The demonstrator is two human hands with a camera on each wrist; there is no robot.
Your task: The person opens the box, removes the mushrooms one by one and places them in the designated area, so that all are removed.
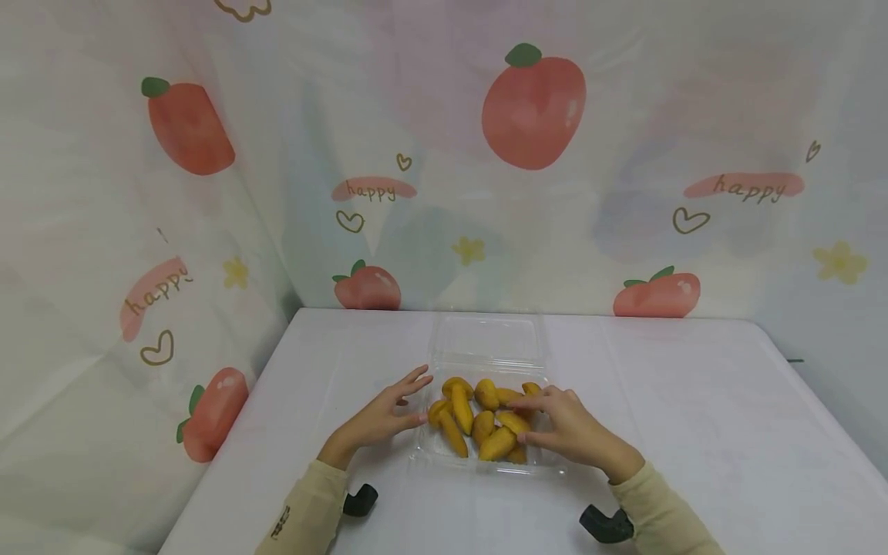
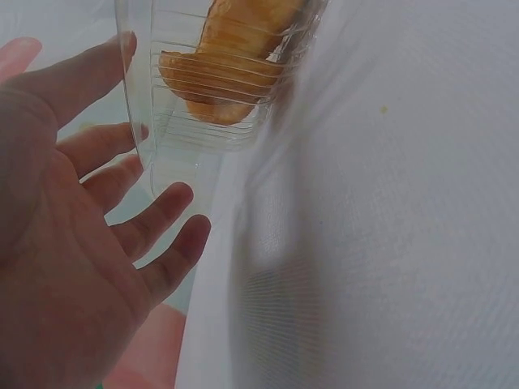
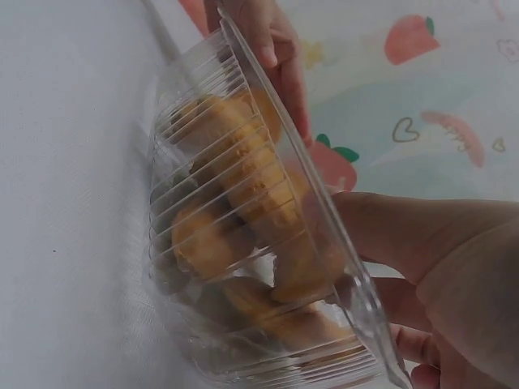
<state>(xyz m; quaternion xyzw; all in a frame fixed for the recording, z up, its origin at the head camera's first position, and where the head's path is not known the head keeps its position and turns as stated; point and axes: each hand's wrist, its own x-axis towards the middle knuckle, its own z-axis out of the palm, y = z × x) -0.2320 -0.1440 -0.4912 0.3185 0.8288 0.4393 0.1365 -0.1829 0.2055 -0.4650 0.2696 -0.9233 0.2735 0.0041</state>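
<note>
Several yellow-brown mushrooms (image 1: 462,410) lie in a clear plastic clamshell container (image 1: 479,467) in the middle of the table. Its lid (image 1: 489,341) is folded back, away from the person. At the container's left rim is my left hand (image 1: 378,416), fingers spread and thumb tip beside a mushroom; in the left wrist view the fingertips come right up to the clear wall. My right hand (image 1: 576,428) reaches over the right side, its thumb and fingers among the right-hand mushrooms. Through the ribbed wall in the right wrist view, mushrooms (image 3: 251,170) show, and the right fingertips are partly hidden.
A white cloth covers the table (image 1: 659,385). Close behind and to the left hangs a curtain (image 1: 430,92) printed with peaches and hearts. One black curved piece (image 1: 361,501) sits by the left wrist, another (image 1: 605,524) by the right.
</note>
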